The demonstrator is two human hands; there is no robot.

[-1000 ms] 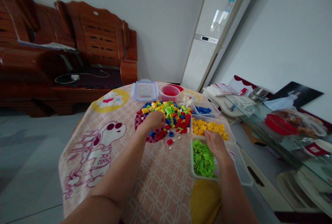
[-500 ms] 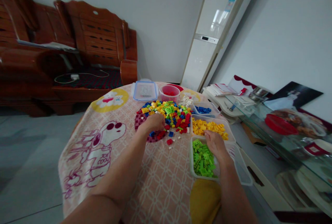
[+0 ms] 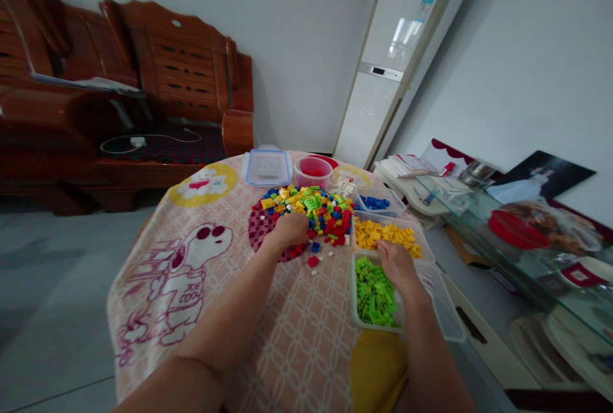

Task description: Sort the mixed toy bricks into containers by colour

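Note:
My left hand is at the near left part of a mixed pile of toy building bricks, its fingers curled down against the bricks. Whatever it may grip is hidden beneath it. A purple checked round mat shows under the pile's left side. My right hand rests over the border between a clear box of yellow bricks and a clear box of green bricks. Its fingers are closed together, and I cannot make out anything in them. One red brick and a blue brick lie loose nearby.
Behind the yellow bricks is a box of blue bricks. White bricks lie beside a round tub with red content. A blue-rimmed lid sits at the back. A glass-topped stand is on the right.
My left hand has shifted slightly right and lower onto the pile, covering bricks near its front. My right hand stays at the same place by the boxes.

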